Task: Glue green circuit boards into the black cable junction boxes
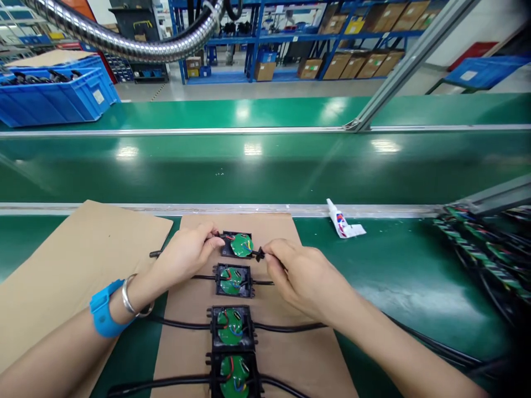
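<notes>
Near the cardboard's [276, 228] far edge, the left hand [193, 247] and right hand [305, 272] each pinch, apparently, a cable [259, 254] of the housing [226, 251]. It's probably light, its circuit board [241, 245] fragile; hold the edges.

Bare left forearm [62, 348] slanted from lower left, wide blue band [105, 309] and round silver-coloured metal bangle [126, 293] at its wrist, left hand [187, 251] pinching thumb against fingers, bare right forearm [385, 337] slanted from lower right, right hand [301, 271] opposite, knuckles up, fingers curled, fingertips pinched
</notes>
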A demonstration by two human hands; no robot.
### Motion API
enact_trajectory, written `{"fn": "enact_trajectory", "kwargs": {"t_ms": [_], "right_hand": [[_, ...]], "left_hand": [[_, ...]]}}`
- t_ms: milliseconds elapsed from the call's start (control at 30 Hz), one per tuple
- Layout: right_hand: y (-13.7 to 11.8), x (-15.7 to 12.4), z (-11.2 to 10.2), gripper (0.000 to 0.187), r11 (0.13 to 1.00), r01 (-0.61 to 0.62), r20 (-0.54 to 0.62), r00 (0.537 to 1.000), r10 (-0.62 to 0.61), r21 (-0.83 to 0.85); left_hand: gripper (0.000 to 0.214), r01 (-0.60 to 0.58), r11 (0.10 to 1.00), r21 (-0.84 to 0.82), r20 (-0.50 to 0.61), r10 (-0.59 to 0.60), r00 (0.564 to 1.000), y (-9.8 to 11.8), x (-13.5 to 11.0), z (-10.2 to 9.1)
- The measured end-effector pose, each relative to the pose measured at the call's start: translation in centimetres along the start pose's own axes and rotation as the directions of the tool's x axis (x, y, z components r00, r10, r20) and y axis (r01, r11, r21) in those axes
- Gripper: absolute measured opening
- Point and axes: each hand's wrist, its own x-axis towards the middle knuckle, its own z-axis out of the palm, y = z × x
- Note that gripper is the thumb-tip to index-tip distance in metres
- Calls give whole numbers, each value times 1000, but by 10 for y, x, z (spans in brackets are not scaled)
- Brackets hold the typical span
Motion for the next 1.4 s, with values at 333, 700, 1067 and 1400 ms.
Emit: {"fn": "enact_trajectory", "kwargs": {"t_ms": [333, 700, 1067, 1400], "right_hand": [[-8, 32, 9, 15, 994, -66, 196, 977, 83, -87], [-1, 43, 22, 30, 994, 39, 283, 959, -9, -99], [-9, 57, 21, 32, 987, 51, 336, 942, 4, -155], [0, 50, 26, 35, 991, 41, 296, 955, -1, -129]], "left_hand": [[18, -29, 996, 82, 38, 26, 999, 5, 22, 17], [14, 8, 1000, -16, 52, -8, 999, -4, 19, 14], [14, 32, 991, -132, 94, -20, 995, -7, 18, 11], [18, 50, 975, -214, 150, -18, 989, -22, 14, 11]]}}
